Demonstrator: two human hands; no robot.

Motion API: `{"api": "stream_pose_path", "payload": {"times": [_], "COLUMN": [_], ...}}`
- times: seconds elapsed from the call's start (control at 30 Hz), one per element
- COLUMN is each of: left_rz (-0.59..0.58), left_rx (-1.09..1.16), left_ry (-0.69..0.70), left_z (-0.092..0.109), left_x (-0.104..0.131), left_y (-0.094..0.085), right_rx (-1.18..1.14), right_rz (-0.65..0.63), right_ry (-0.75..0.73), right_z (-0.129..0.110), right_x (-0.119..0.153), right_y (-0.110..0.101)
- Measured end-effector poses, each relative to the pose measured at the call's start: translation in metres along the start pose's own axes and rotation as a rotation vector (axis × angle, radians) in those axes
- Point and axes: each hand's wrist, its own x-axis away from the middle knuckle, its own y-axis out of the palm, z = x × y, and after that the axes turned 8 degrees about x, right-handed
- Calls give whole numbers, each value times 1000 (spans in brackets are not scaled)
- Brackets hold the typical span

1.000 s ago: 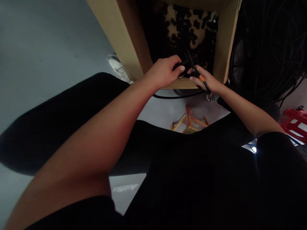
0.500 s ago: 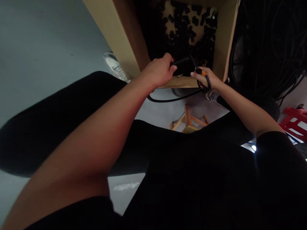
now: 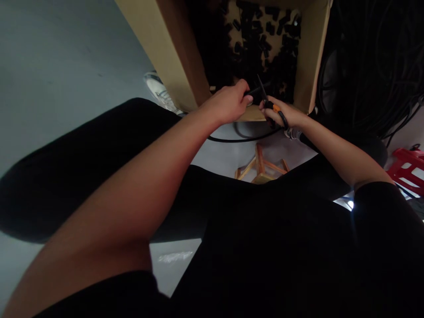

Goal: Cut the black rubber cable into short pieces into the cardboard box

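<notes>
Over the near edge of a cardboard box (image 3: 313, 57), my left hand (image 3: 233, 102) is closed on a black tube (image 3: 256, 90) that points to the right. My right hand (image 3: 280, 112) grips scissors (image 3: 276, 107) with black and orange handles. One slim blade points up and away, close to the tube's far end; whether they touch is too dark to tell. Many short black pieces (image 3: 270, 28) lie inside the box below and beyond my hands.
Coiled black cables (image 3: 374, 66) lie in a heap to the right of the box. A small wooden stool (image 3: 260, 165) stands on the floor between my legs. A red plastic stool (image 3: 409, 168) is at the far right. A black cable (image 3: 236, 140) curves below the box.
My left hand has shifted right with the tube. The scissors have turned and moved slightly left with my right hand, so the hands are closer together.
</notes>
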Motion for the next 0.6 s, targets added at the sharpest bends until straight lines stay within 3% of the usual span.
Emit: {"api": "stream_pose_path", "payload": {"times": [0.17,0.27,0.43,0.6], "left_rz": [44,39,29,35], "left_rx": [21,24,41,-9], "left_ry": [-23,-65,-86,-98], "left_z": [-1,-4,-5,2], "left_x": [-3,-5,-10,-7], "left_y": [-1,0,4,-4], "right_rx": [75,84,33,-18], "right_rz": [131,133,67,78], "right_ry": [-17,-9,58,103], "right_z": [-29,-37,-20,-2], "right_x": [11,13,8,2], "right_y": [1,4,9,3]}}
